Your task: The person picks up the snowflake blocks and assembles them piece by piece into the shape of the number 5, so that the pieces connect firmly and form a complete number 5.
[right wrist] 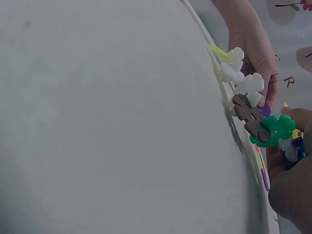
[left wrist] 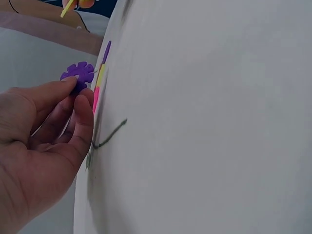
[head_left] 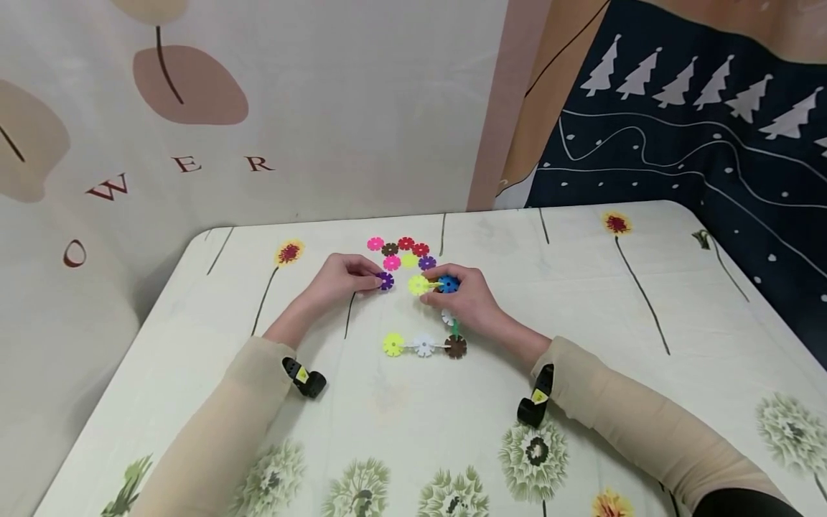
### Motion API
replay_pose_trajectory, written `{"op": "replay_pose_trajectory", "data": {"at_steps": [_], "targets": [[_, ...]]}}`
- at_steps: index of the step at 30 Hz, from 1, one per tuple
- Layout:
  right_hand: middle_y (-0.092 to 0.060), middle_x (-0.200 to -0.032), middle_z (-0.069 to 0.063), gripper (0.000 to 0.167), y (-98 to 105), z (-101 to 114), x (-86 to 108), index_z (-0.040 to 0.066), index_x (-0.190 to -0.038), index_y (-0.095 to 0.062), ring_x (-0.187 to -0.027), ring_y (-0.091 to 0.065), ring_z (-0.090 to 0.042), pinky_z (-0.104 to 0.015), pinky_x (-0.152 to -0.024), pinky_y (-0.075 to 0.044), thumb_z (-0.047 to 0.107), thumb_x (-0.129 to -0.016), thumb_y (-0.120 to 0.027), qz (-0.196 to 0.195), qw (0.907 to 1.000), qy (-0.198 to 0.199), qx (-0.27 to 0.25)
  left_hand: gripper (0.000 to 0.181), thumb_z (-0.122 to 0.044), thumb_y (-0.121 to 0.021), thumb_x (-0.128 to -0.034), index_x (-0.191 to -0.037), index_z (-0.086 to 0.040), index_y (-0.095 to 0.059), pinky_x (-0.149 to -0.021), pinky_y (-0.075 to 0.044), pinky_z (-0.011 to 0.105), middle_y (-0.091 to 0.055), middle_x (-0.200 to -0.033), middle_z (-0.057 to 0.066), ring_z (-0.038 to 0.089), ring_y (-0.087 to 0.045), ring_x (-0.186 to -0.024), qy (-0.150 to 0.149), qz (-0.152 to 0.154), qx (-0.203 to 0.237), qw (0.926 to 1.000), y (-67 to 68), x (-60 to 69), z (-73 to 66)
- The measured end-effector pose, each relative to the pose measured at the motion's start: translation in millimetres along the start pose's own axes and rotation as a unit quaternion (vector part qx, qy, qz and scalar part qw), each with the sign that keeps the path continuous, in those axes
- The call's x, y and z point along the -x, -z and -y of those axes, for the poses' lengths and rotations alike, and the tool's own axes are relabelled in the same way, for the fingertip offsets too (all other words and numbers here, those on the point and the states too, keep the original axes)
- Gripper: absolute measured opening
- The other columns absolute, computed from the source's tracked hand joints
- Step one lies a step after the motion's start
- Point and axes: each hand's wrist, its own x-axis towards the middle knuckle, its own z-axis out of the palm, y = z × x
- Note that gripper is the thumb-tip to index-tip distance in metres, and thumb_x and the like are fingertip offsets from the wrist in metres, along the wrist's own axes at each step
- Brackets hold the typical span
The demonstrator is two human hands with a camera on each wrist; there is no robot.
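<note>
Between thumb and fingertips, my left hand pinches a purple notched snowflake disc; the left wrist view shows this purple disc upright. A bent chain of interlocked discs is in my right hand, gripped near a blue disc. A yellow disc points from that end toward the left hand, apart from the purple one. Below the hand, the chain runs through white and green discs to a brown disc, then left through white to yellow. Fingers partly hide the blue end.
Several loose discs lie flat just beyond the hands, among them pink, brown, red, yellow and purple. A flower-patterned white cloth covers the table, with hanging fabric behind its far edge.
</note>
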Motion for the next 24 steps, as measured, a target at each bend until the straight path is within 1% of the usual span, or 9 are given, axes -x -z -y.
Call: {"op": "replay_pose_trajectory", "data": {"at_steps": [6,10,17,24], "targets": [[-0.067,-0.13,-0.009,0.037,0,0,-0.5,0.008,-0.122,-0.074,-0.132,-0.051,-0.029,-0.043,-0.112,-0.042,0.013,-0.087,-0.084,0.003,1.0,-0.002,0.005,0.025,-0.01,-0.074,-0.0954,-0.119,-0.003,-0.072,-0.079,-0.059,0.028,-0.072,-0.107,0.012,0.024,-0.068,-0.093,0.001,0.015,0.028,0.9995,-4.7,1.0,-3.2],[-0.067,-0.13,-0.008,0.036,1,-1,-0.4,0.009,-0.121,-0.074,-0.132,-0.051,-0.029,-0.044,-0.113,-0.041,0.015,-0.087,-0.084,0.006,0.9999,-0.006,0.007,0.025,-0.009,-0.074,-0.0958,-0.12,-0.003,-0.072,-0.083,-0.06,0.031,-0.072,-0.11,0.013,0.025,-0.069,-0.097,-0.002,0.026,0.048,0.9985,-7.5,2.5,-8.7],[-0.067,-0.129,-0.008,0.035,1,0,-0.2,0.01,-0.12,-0.074,-0.13,-0.052,-0.029,-0.045,-0.112,-0.041,0.015,-0.087,-0.084,0.012,0.9999,-0.003,0.01,0.025,-0.008,-0.071,-0.0973,-0.121,-0.001,-0.071,-0.087,-0.059,0.034,-0.072,-0.113,0.014,0.028,-0.07,-0.099,-0.023,0.041,0.063,0.9969,-9.3,4.7,-15.5],[-0.067,-0.128,-0.008,0.034,1,-1,-1.0,0.01,-0.119,-0.075,-0.128,-0.052,-0.029,-0.045,-0.111,-0.042,0.015,-0.087,-0.085,0.019,0.9998,-0.005,0.003,0.022,-0.006,-0.069,-0.0984,-0.12,0.0,-0.071,-0.087,-0.059,0.034,-0.071,-0.109,0.016,0.032,-0.069,-0.099,-0.039,0.045,0.087,0.9945,-10.9,6.8,-18.6]]}}
